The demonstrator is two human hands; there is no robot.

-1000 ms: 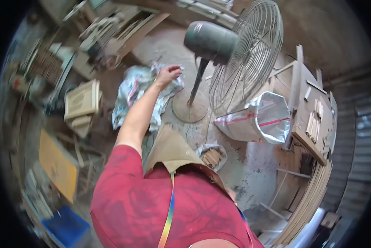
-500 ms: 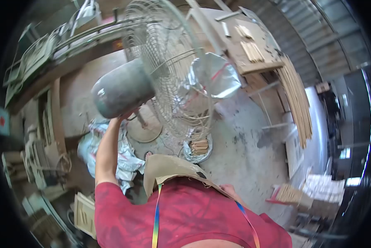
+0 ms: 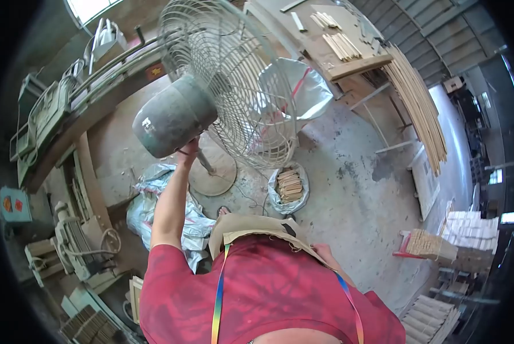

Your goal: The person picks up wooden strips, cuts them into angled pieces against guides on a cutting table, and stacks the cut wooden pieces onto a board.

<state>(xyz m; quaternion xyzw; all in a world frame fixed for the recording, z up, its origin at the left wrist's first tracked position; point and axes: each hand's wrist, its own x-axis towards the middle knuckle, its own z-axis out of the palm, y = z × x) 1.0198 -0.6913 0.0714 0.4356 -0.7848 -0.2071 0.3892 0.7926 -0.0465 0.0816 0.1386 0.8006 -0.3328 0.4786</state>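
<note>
A large pedestal fan (image 3: 179, 114) stands in front of me, with a dusty grey-green motor housing and a round wire cage. My left arm is stretched forward, and my left hand (image 3: 189, 149) is closed at the underside of the motor housing, by the top of the stand. The housing hides part of its fingers. Low at my right side, my right hand (image 3: 324, 251) shows only in part beside the apron (image 3: 257, 226); its fingers are hidden. The fan's round base (image 3: 214, 179) rests on the concrete floor.
Silvery sacks (image 3: 171, 215) lie left of the base. A sack of wood pieces (image 3: 304, 200) and an open silver sack (image 3: 314, 94) stand ahead. A worktable (image 3: 363, 67) holds wooden strips; long strips (image 3: 420, 109) overhang its side. Machinery (image 3: 79, 241) is at left, stacked wood (image 3: 434, 246) at right.
My view has shifted, so the surroundings sit differently in the frame. My left hand stays at the fan's housing, and more of the hand shows now. My right hand remains low at my side.
</note>
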